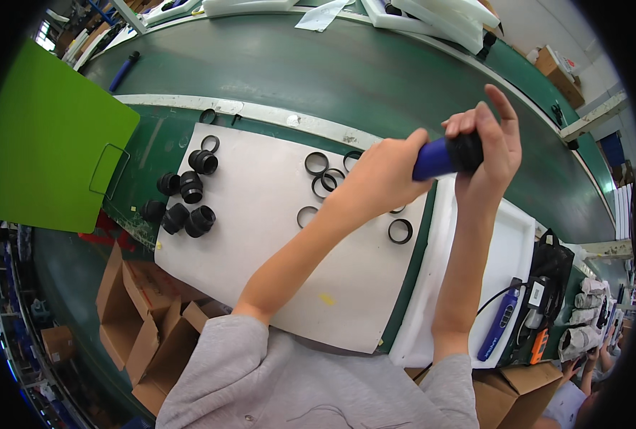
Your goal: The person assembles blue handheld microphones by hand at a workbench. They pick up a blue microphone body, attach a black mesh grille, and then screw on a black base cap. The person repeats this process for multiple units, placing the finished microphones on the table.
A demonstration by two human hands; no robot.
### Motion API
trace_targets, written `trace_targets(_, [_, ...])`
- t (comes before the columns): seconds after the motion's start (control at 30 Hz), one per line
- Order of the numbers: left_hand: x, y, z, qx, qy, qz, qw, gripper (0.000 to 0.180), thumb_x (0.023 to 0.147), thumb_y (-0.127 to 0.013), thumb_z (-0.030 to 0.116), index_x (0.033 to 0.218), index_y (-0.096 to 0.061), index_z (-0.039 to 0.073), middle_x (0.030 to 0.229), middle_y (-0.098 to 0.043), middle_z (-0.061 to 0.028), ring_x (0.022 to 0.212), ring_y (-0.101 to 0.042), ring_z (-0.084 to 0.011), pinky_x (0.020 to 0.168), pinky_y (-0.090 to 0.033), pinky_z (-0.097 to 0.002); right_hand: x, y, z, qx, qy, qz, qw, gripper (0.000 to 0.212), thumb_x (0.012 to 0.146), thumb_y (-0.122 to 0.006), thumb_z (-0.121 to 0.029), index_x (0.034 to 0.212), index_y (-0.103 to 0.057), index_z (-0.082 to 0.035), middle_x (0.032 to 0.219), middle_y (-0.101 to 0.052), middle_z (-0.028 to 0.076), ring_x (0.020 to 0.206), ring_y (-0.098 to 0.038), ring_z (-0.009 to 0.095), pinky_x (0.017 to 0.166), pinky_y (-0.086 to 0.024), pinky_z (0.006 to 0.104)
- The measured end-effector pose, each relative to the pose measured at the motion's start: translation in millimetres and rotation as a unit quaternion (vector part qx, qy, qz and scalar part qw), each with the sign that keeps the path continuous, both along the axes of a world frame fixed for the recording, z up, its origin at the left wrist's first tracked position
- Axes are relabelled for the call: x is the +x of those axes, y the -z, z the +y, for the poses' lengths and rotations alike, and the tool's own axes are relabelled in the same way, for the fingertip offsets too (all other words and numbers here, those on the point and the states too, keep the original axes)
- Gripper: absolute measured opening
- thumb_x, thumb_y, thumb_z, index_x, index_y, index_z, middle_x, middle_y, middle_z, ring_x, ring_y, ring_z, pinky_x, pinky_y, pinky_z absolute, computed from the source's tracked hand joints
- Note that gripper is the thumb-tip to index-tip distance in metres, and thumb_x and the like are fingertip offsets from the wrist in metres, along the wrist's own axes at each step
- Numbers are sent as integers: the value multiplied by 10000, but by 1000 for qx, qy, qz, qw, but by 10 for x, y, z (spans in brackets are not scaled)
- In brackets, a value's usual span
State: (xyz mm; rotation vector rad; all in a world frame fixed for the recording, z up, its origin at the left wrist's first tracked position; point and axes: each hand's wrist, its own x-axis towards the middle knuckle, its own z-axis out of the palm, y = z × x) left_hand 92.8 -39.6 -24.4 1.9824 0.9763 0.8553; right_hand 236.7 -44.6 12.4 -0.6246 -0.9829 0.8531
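Above the right part of the worktable, both my hands are on a blue cylinder with a black end (436, 159); its kind does not show clearly. My left hand (386, 175) is closed round the blue end, partly hiding it. My right hand (491, 146) grips the black end, with one finger raised off it. Beneath and beside my left hand, several thin black rings (400, 231) lie on a white sheet (282, 236). At the sheet's left edge stand several short black ribbed cylindrical parts (191, 186).
A white foam tray (422, 314) at right holds a blue handheld tool (500, 325) with a black cord. Beyond the table runs a green conveyor belt (261, 64) with another blue cylinder (124, 71). A green panel (46, 143) stands left, above open cardboard boxes (146, 307).
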Motion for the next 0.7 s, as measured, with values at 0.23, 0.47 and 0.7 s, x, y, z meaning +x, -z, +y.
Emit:
trace_targets(0.23, [-191,-211,-54,-423,424,-154,786,231,804,-767,136,894,-597,8,717,-635,-59,545,-621,-131,536,-506,-269,147,-113,-2,240,-444,42,862,648,908,-538,-87,1489,-321,102,670,-553,26,636,-615,180,715,-510,366])
trace_targets(0.47, [1,24,-19,-51,82,-114,989,263,727,-741,120,869,-582,-35,664,-628,-164,602,-637,-288,603,-497,-365,-52,-142,-146,-18,21,-71,997,259,919,-611,-24,1165,-609,56,705,-587,56,646,-600,151,693,-513,317])
trace_targets(0.7, [-136,-60,-28,-421,450,-164,770,238,813,-774,190,811,-603,25,604,-636,-62,468,-608,-132,464,-494,-262,141,-192,-101,205,-392,-57,895,321,945,-511,-105,1242,-526,13,677,-522,-1,617,-547,150,729,-472,347])
